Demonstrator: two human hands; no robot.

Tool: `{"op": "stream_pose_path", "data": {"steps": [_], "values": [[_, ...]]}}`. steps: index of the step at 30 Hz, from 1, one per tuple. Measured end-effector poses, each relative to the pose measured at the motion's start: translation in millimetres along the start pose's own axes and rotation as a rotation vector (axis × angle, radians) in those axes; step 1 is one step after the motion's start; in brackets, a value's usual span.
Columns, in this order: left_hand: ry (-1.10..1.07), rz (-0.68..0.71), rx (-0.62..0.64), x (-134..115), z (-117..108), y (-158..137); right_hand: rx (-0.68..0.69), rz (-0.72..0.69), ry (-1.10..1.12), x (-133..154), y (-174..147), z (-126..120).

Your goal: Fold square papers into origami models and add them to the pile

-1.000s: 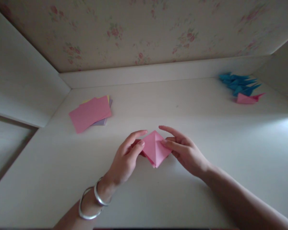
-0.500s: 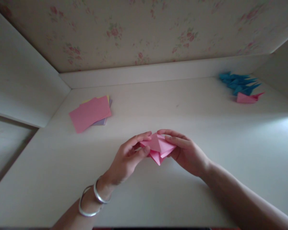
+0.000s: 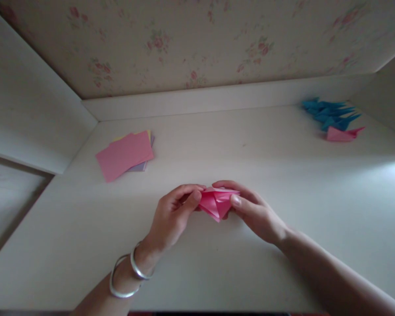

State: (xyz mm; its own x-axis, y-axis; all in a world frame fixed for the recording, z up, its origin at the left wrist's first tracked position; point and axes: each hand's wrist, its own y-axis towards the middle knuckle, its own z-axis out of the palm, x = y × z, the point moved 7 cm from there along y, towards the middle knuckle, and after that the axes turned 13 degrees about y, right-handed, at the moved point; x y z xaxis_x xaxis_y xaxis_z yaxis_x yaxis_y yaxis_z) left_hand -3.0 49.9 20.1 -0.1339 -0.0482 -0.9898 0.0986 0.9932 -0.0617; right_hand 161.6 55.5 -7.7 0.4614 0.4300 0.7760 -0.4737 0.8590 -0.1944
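Note:
Between both hands is a piece of folded pink origami paper point(image 3: 216, 205), its opening turned toward me and its lower tip pointing down at the table. My left hand point(image 3: 174, 210) is closed on its left corner, thumb in front and fingers behind. On the other side, my right hand point(image 3: 255, 210) pinches the right corner with its thumb, and its fingers reach round the back. Part of the paper's far side is hidden. Two silver bangles point(image 3: 138, 265) circle my left wrist.
A fanned stack of paper sheets point(image 3: 125, 153), pink on top with yellow and purple beneath, lies at the left. Several blue folded paper figures point(image 3: 332, 115) and one pink paper figure point(image 3: 341, 134) sit at the back right of the white table point(image 3: 213, 272), by the floral-papered wall point(image 3: 184, 48).
The pink paper has been tipped so its open folds face me, where its peaked upper face showed before. My right thumb has come down to its front edge.

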Motion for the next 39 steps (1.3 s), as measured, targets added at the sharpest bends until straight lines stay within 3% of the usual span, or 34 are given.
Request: {"op": "stream_pose_path", "data": {"steps": [14,24,28,32,39], "values": [[0.282,0.329,-0.021,-22,-9,-3,0.019,-0.019,0.065,1,-1,3],[0.457,0.515,0.041,-35,-10,-10,0.103,-0.085,-0.081,16,-7,10],[0.5,0.581,0.006,-39,-11,-13,0.147,-0.107,-0.176,18,-7,12],[0.461,0.536,-0.034,-34,-15,-12,0.138,-0.166,-0.262,24,-6,13],[0.165,0.22,0.056,-15,-12,-4,0.071,-0.241,-0.239,32,-6,15]]}}
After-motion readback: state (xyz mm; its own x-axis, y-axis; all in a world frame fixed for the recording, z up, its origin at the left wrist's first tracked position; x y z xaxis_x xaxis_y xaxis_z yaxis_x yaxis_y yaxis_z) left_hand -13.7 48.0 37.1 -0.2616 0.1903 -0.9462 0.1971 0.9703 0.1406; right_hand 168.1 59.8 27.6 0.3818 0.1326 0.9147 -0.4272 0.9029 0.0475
